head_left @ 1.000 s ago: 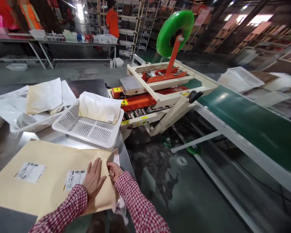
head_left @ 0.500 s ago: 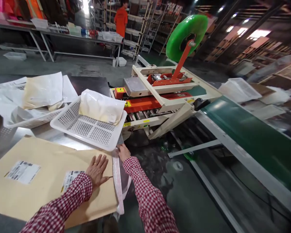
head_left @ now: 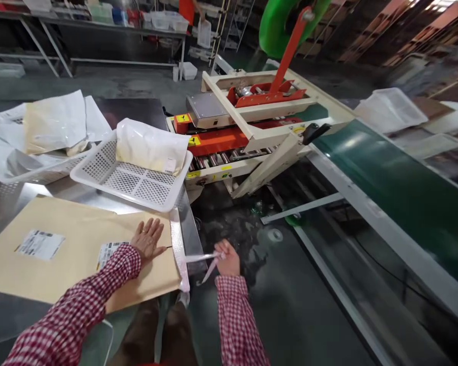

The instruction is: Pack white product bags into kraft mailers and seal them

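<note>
A large tan padded envelope (head_left: pixel 76 223) lies flat on the metal table, with two white labels on its face. My left hand (head_left: pixel 148 240) presses on it near its right end, fingers spread. Along that right end runs the envelope's whitish flap (head_left: pixel 180 249). Out past the table edge, my right hand (head_left: pixel 228 257) is closed on a thin pale adhesive liner strip (head_left: pixel 200 257). The strip stretches from the flap to my fingers, and a loose end hangs below them.
A white perforated basket (head_left: pixel 156 195) holding a white mailer (head_left: pixel 150 147) sits behind the envelope. More mailers (head_left: pixel 55 122) pile in another basket at left. A roller taping machine (head_left: pixel 229 137) and a green conveyor belt (head_left: pixel 400 188) stand to the right. Someone's orange sleeve (head_left: pixel 186 9) shows at the back.
My right hand has moved from the flap's far corner toward me and rightward, drawing the strip off the flap. My left hand stays on the envelope. The view has tilted down.
</note>
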Demonstrator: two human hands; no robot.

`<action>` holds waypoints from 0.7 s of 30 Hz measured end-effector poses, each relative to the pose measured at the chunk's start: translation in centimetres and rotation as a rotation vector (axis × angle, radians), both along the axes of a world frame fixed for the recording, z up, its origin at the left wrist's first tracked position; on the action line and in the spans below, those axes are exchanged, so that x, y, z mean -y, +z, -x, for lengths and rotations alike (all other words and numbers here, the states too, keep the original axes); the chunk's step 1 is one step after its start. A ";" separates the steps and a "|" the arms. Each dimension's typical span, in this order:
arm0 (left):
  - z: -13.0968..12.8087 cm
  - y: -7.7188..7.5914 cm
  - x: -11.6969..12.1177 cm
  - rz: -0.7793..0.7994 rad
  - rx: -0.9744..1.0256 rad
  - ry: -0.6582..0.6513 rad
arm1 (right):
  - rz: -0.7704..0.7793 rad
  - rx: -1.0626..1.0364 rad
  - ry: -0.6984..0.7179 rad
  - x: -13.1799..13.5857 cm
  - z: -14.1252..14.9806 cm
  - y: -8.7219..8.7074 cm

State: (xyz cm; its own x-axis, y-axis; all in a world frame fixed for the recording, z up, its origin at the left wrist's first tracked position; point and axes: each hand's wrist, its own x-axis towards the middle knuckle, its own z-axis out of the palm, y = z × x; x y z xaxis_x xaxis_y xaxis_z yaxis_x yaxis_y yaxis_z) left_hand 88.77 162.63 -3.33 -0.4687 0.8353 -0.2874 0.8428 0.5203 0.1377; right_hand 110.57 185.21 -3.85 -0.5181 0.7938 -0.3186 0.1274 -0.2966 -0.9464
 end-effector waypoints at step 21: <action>-3.3 1.6 -0.5 0.147 -0.037 0.178 | 0.142 -0.003 0.016 16.8 -2.7 -5.6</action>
State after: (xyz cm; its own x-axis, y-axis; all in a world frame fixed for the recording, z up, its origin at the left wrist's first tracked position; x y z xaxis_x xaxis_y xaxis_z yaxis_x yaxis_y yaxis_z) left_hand 92.03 163.09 -1.74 -0.6174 0.6885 -0.3804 0.7388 0.6736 0.0202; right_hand 113.26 168.39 -9.45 -0.5313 0.7327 -0.4254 0.1307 -0.4252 -0.8956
